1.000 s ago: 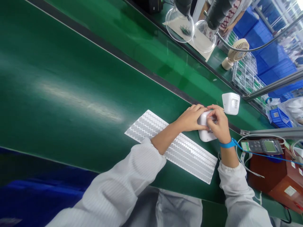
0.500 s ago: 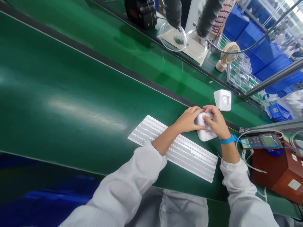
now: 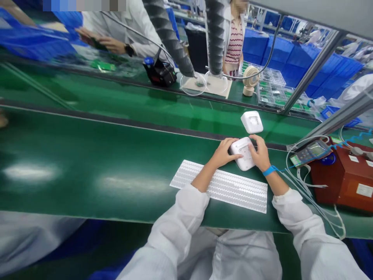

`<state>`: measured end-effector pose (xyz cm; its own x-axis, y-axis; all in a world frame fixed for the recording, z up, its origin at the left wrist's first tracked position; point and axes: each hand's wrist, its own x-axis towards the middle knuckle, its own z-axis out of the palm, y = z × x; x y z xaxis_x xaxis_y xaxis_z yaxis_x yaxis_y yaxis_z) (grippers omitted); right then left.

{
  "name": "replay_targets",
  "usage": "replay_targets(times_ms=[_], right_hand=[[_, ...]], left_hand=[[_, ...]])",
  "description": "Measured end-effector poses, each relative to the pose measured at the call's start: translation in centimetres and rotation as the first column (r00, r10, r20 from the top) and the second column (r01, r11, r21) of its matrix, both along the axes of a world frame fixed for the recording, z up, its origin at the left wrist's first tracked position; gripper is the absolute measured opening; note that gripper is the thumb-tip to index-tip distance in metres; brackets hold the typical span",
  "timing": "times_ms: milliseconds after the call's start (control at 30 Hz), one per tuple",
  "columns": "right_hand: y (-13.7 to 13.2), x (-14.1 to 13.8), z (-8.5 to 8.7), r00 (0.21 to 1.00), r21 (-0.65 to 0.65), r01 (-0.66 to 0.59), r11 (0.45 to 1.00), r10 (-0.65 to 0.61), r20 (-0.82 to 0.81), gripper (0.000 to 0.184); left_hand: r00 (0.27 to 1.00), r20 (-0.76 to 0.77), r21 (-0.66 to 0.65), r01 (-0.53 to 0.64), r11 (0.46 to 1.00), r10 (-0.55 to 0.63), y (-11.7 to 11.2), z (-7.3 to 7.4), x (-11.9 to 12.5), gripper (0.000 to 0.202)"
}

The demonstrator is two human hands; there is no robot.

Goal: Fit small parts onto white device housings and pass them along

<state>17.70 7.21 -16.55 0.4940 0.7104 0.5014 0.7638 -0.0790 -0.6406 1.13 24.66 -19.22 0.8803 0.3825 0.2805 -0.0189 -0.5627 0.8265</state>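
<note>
A white square plastic housing (image 3: 244,154) with rounded corners lies on the green bench between my two hands, its recessed face up. My left hand (image 3: 225,152) grips its left edge, thumb along the near side and fingers over the far corner. My right hand (image 3: 259,153) holds its right edge, with the thumb near the recess; a blue strap circles that wrist. Under my left forearm lies a white sheet (image 3: 227,186) with rows of grey wavy-edged strips. Just beyond the hands, a second white housing (image 3: 252,122) rests on the lighter green strip.
A red-brown box (image 3: 344,175) with a handheld meter (image 3: 313,151) and loose white cables stands at the right. Behind the bench are a small fan (image 3: 250,79), clear trays (image 3: 271,91), two fume hoses and a black device (image 3: 159,72). Co-workers are across the line.
The camera view has swung left and levelled, showing more of the far side and co-workers. My right fingers have shifted off the middle of the housing to its right edge, uncovering more of its face.
</note>
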Motion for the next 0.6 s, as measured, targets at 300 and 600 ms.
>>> replay_targets(times_ms=[300,600], right_hand=[[-3.5,0.5,-4.5,0.995,-0.247,-0.011,0.969,-0.015,-0.104,0.053],[-4.1,-2.5,-3.2,0.814,-0.078,-0.017,0.997,-0.031,-0.580,0.053]], left_hand=[[0.999,0.036,-0.024,0.035,0.999,-0.034,0.1,0.5,-0.4,0.078],[0.997,0.000,-0.052,0.075,0.996,-0.075,1.5,0.5,-1.2,0.083]])
